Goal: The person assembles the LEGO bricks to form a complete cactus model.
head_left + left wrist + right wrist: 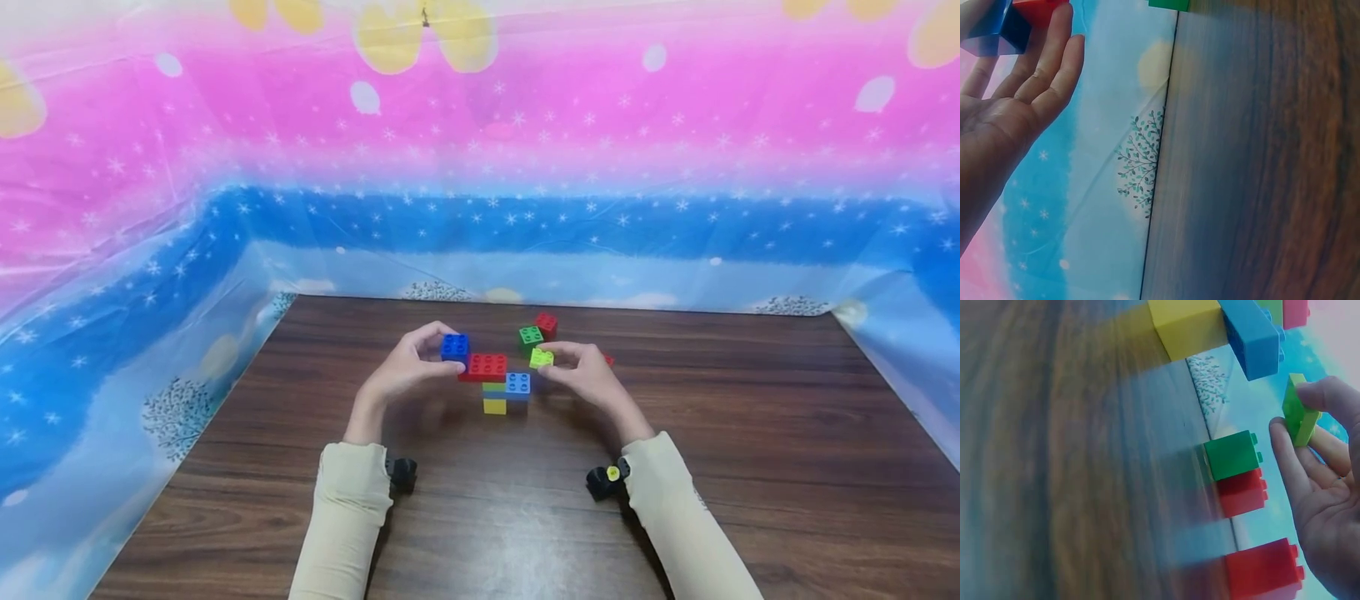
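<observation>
My left hand (401, 367) grips a dark blue brick (454, 347) between thumb and fingers. That brick sits at the left end of a long red brick (483, 367), the upper part of a small stack. Below the red brick are a light blue brick (517, 385), a lime layer (492, 388) and, at the bottom, a yellow brick (495, 407). To the right of the stack, my right hand (588, 375) pinches a thin lime brick (1300, 412), held apart from the stack in the right wrist view.
Behind the right hand stand a green brick (530, 336) and a red brick (547, 323) close together on the brown wooden table (480, 517). Another red brick (1263, 569) lies farther right, mostly hidden by the hand in the head view. A patterned cloth (480, 217) surrounds the table's back and sides.
</observation>
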### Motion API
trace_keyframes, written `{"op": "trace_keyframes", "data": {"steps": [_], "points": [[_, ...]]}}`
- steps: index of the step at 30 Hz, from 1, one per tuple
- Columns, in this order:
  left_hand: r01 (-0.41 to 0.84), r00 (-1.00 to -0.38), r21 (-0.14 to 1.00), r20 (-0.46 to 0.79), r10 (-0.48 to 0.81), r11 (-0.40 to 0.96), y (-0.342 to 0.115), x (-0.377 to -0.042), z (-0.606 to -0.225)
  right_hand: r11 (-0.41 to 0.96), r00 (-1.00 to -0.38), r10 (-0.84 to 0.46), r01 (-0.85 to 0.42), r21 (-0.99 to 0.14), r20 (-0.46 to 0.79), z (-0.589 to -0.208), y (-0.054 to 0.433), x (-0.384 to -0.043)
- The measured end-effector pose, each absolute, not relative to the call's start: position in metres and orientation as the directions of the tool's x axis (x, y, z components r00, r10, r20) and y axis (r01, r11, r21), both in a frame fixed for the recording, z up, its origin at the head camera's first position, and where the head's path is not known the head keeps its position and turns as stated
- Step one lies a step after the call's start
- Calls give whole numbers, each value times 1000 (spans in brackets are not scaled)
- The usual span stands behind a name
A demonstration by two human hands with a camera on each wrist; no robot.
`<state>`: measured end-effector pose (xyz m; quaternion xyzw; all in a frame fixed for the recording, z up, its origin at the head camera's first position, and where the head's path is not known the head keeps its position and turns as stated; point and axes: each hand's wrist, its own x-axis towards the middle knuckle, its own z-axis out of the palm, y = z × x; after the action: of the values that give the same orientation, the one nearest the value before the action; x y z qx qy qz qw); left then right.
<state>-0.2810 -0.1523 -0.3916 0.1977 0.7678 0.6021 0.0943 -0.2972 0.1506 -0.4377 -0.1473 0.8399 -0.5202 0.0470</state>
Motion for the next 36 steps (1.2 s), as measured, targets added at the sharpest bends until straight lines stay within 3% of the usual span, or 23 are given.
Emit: {"op": "trace_keyframes", "data": {"steps": [12,29,36], "points": [[179,-915,955,73,396,238,-152,-281,-392,403,-916,-398,-229,-886,56,-428,149,-287],[191,-911,954,85,403,230,-151,-280,-389,382,-897,-442,-203,-901,14,-429,150,-287],[188,-913,954,81,401,235,-151,-281,-390,443,-899,-437,-204,-873,-12,-423,148,-283]]}}
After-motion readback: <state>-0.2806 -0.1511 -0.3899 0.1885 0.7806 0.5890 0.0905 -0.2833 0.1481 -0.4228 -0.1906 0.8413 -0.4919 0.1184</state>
